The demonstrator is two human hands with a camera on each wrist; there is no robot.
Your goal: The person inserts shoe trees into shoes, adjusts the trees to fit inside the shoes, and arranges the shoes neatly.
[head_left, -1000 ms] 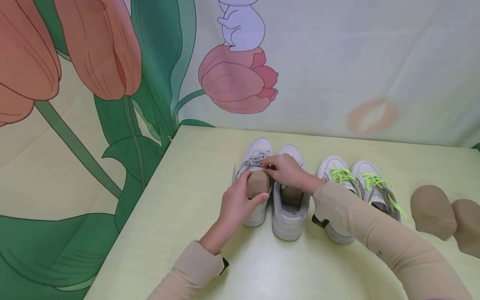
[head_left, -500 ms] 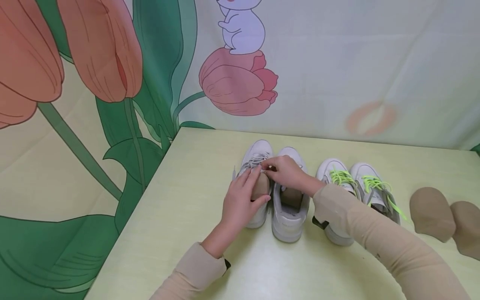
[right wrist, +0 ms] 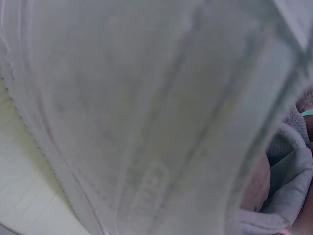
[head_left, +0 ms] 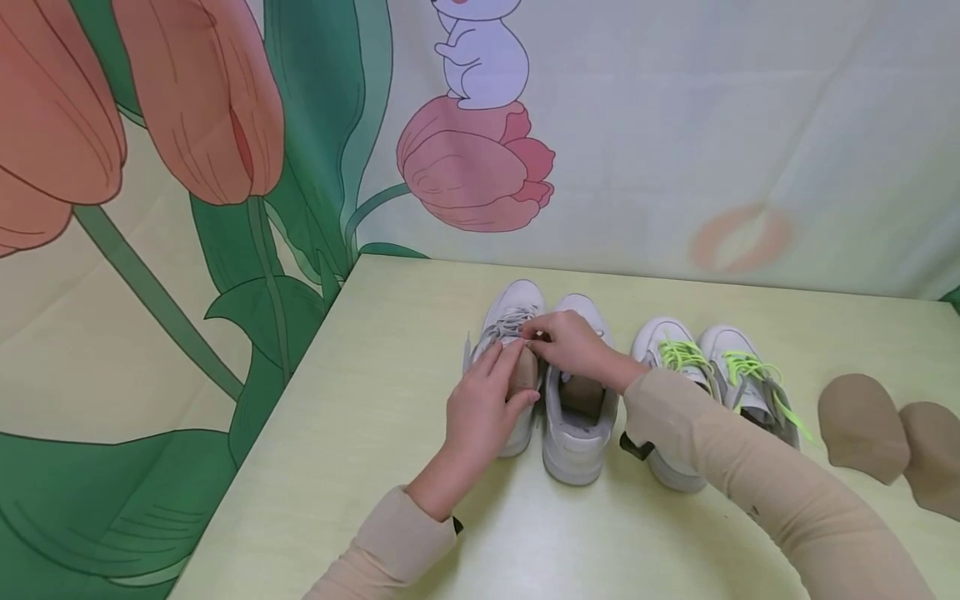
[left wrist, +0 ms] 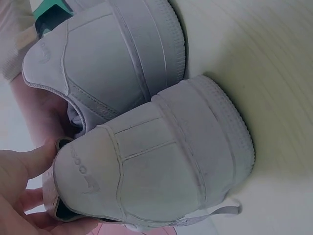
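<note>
My left hand (head_left: 480, 408) holds a brown shoe insert (head_left: 525, 373) at the opening of the leftmost white sneaker (head_left: 519, 297), thumb on the near right side, fingers toward the tongue. In the left wrist view, the thumb and fingers span this sneaker's opening behind its heel (left wrist: 151, 166). My right hand (head_left: 573, 342) reaches across the second sneaker (head_left: 573, 454) and pinches the first one's tongue near the grey laces (head_left: 516, 319); its fingertips are partly hidden. Another brown insert (head_left: 581, 396) lies inside the second sneaker. A blurred white shoe wall (right wrist: 122, 107) fills most of the right wrist view.
Right of these stand two white sneakers with neon green laces (head_left: 684, 353), partly behind my right sleeve (head_left: 720, 442). Two more brown inserts (head_left: 862, 425) lie flat farther right. A tulip-printed backdrop (head_left: 637, 150) rises behind the pale yellow table (head_left: 322, 467).
My left fingers have slid forward over the insert toward the tongue, then drawn back slightly. Less of the insert shows now. The right hand stays at the tongue.
</note>
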